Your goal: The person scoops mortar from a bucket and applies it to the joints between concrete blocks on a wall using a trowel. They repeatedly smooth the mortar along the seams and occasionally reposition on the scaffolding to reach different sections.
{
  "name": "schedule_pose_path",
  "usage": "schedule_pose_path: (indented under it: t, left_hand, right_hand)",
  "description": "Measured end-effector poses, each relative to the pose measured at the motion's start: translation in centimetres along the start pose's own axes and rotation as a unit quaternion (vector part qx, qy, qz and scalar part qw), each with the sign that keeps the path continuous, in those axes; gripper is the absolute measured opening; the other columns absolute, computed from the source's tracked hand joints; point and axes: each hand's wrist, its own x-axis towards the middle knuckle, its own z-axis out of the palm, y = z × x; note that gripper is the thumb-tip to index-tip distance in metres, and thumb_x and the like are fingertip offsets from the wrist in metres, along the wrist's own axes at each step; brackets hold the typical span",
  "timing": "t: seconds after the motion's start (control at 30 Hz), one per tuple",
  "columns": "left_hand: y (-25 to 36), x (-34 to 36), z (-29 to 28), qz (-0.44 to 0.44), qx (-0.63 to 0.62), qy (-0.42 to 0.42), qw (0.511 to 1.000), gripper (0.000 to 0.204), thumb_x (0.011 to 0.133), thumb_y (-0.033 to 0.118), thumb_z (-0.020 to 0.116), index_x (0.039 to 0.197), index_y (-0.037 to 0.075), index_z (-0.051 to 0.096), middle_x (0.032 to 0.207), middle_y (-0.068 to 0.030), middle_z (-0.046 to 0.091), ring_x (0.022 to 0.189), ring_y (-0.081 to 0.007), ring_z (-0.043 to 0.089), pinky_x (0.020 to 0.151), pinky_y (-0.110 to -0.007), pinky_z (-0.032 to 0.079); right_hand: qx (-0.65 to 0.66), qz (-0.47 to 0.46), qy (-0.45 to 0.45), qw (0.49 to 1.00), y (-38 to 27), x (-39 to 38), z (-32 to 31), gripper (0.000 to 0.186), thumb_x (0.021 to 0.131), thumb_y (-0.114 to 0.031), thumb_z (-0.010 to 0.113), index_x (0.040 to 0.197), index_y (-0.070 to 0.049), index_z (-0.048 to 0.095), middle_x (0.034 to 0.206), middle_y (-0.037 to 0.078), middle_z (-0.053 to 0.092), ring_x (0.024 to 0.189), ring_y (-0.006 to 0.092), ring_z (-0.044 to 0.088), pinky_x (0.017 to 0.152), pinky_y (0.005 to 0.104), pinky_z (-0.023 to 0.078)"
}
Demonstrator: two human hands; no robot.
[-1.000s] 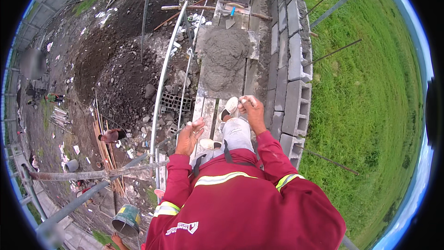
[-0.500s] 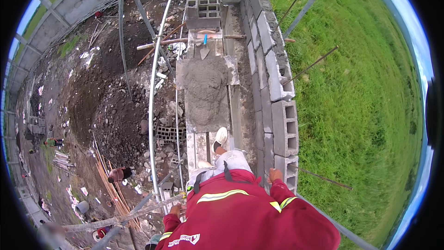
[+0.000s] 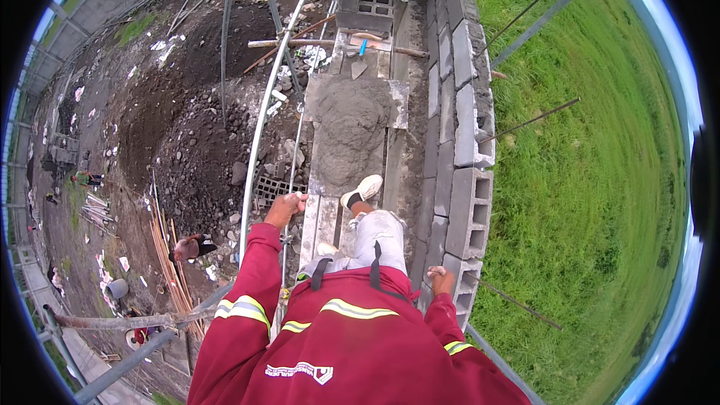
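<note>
My left hand (image 3: 283, 211) is raised beside the pale scaffold pole, left of the planks. Its fingers are curled and nothing shows in them. Low on the right, my right hand (image 3: 441, 280) is closed beside the grey hollow-block wall (image 3: 459, 214), with no tool visible in it. Ahead of my front shoe (image 3: 362, 190), a heap of wet mortar (image 3: 351, 131) is spread over a board (image 3: 399, 114) on the planks. Past the heap lies a pointed trowel (image 3: 359, 69) with a blue handle, both hands well away from it.
Hollow blocks (image 3: 367, 6) are stacked at the planks' far end. A long pale pole (image 3: 259, 127) runs along the left edge, above lower ground with rubble and people. Rebar rods (image 3: 536, 118) stick out from the wall over grass (image 3: 585, 180). A wooden pole (image 3: 409, 52) crosses the planks.
My left hand has moved up and forward from near the tied lower pole. My right hand stays by the wall. The mortar and wall have shifted rightward and slightly upward in view.
</note>
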Motion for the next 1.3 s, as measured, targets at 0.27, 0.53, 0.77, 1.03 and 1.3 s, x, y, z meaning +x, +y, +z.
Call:
schedule_pose_path:
  t: [0.27,0.53,0.77,1.03,1.3]
  left_hand:
    - [-5.8,0.1,-8.7,-0.261,0.323,0.111,0.903,0.052,0.106,0.048,0.057,0.084,0.007,0.081,0.081,-0.0134,0.078,0.083,-0.0283,0.074,0.080,-0.040,0.057]
    - [-1.5,0.4,-4.3,-0.365,0.149,0.167,0.904,0.049,0.107,0.049,0.056,0.090,0.008,0.076,0.082,-0.0061,0.074,0.077,-0.0209,0.071,0.063,-0.040,0.052]
    - [4.6,13.1,-0.8,0.046,0.514,-0.022,0.856,0.030,0.109,0.025,0.047,0.110,0.005,0.070,0.101,-0.0248,0.073,0.093,-0.0442,0.071,0.080,-0.054,0.057]
    - [7.7,23.9,-0.6,-0.099,0.421,0.005,0.901,0.029,0.098,0.025,0.061,0.116,0.007,0.074,0.108,-0.0254,0.075,0.103,-0.0437,0.072,0.087,-0.048,0.058]
    - [5.5,37.6,-0.6,-0.102,0.731,-0.239,0.631,0.034,0.104,0.032,0.053,0.118,0.010,0.076,0.110,-0.0171,0.079,0.101,-0.0342,0.077,0.089,-0.048,0.061]
  right_hand:
    - [0.007,0.186,0.043,0.981,-1.9,5.4,2.9,0.012,0.095,-0.013,0.065,0.092,-0.002,0.068,0.069,0.011,0.071,0.054,0.0191,0.065,0.047,0.0355,0.051]
    - [0.120,0.167,-0.015,0.979,-12.1,19.5,4.1,0.019,0.101,-0.022,0.053,0.098,-0.005,0.060,0.072,0.013,0.068,0.054,0.0240,0.066,0.050,0.0404,0.058]
    - [0.182,0.162,-0.123,0.962,-18.0,26.8,3.6,0.015,0.097,-0.021,0.054,0.098,-0.008,0.061,0.079,0.011,0.070,0.059,0.0235,0.067,0.053,0.0414,0.058]
    - [0.095,0.174,-0.020,0.980,-17.2,26.0,5.1,0.007,0.093,-0.004,0.061,0.088,-0.008,0.061,0.082,0.008,0.069,0.064,0.0201,0.067,0.057,0.0344,0.055]
    - [0.145,0.065,0.039,0.987,-35.7,37.5,9.5,0.023,0.090,-0.011,0.077,0.073,-0.005,0.062,0.064,0.001,0.061,0.054,0.0091,0.053,0.049,0.0271,0.039]
